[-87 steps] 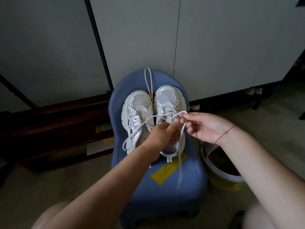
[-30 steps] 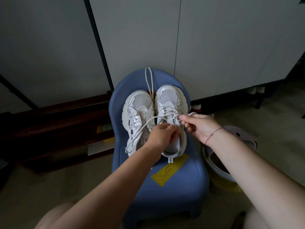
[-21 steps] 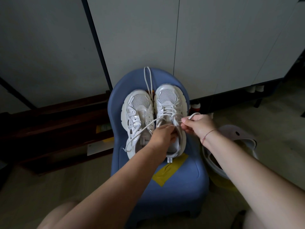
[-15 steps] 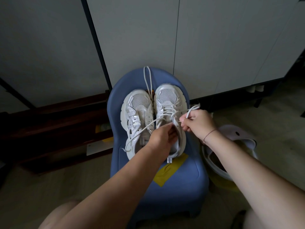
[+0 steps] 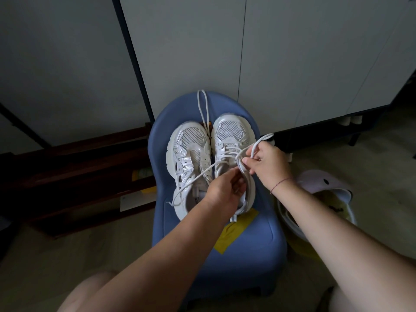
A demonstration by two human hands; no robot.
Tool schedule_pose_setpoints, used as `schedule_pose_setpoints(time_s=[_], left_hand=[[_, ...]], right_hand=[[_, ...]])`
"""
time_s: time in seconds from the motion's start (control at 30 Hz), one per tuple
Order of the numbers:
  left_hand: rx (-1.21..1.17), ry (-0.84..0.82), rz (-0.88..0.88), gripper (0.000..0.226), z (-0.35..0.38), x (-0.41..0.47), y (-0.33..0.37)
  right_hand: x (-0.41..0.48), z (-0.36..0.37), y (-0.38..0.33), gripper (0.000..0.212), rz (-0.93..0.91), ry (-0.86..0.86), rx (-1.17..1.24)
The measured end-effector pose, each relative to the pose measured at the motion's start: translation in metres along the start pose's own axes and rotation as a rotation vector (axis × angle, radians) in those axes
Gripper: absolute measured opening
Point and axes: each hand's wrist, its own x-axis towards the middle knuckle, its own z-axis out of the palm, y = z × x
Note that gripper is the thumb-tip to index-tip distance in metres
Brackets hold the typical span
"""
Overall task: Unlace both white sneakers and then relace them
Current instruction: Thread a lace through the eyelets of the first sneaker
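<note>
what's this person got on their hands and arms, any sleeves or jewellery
No sleeves or gloves show. A thin red string bracelet circles the wrist of the right hand. The left hand shows no ring, watch or band.

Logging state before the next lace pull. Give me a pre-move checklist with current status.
1. Grip of right hand on lace loop: ok, pinched.
2. Grip of left hand on strand: ok, pinched over the right sneaker.
3. Both sneakers sole-down on the chair: ok.
4. Strand clear of the left sneaker: not ok, it trails across it.
5. Next eyelet visible: cannot tell, the hands cover it.
6. Spare lace out of the way: ok, it lies between the toes, up the chair back.
</note>
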Motion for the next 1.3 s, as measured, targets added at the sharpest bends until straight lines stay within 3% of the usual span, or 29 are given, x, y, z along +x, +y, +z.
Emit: schedule_pose_setpoints(time_s=[0.17, 0.33, 0.5, 0.63, 0.77, 0.9, 1.0, 1.13, 1.2, 1.3], left_hand=[[0.001, -0.019, -0.019, 0.024, -0.002, 0.003, 0.000], [-0.032, -0.012, -0.065, 0.026, -0.002, 0.007, 0.001], [-0.053, 0.016, -0.106, 0.029, 0.002, 0.012, -0.001], [-0.069, 0.020, -0.106, 0.026, 0.007, 0.014, -0.004], [-0.093, 0.036, -0.089, 0.023, 0.007, 0.016, -0.004], [-0.070, 0.071, -0.045, 0.020, 0.006, 0.018, -0.005], [-0.039, 0.049, 0.002, 0.022, 0.001, 0.016, -0.005], [0.234, -0.027, 0.036, 0.026, -0.013, 0.004, -0.009], [0.445, -0.155, -0.018, 0.025, -0.025, -0.009, -0.007], [0.945, -0.324, -0.079, 0.014, -0.044, -0.026, 0.003]], right_hand=[[0.000, 0.001, 0.007, 0.014, 0.197, 0.010, 0.305], [-0.002, 0.006, 0.010, 0.019, 0.310, -0.089, 0.362], [0.000, 0.003, 0.009, 0.019, 0.485, -0.114, 0.644], [0.001, 0.003, 0.013, 0.017, 0.397, -0.103, 0.484], [0.000, 0.011, 0.014, 0.013, 0.345, -0.121, 0.480], [-0.003, 0.012, 0.017, 0.043, 0.314, -0.194, 0.398], [-0.002, 0.006, 0.019, 0.030, 0.269, -0.188, 0.363], [-0.003, -0.001, 0.019, 0.015, 0.228, -0.176, 0.381], [-0.004, -0.005, 0.020, 0.013, 0.247, -0.198, 0.415], [-0.006, -0.009, 0.021, 0.018, 0.269, -0.192, 0.469]])
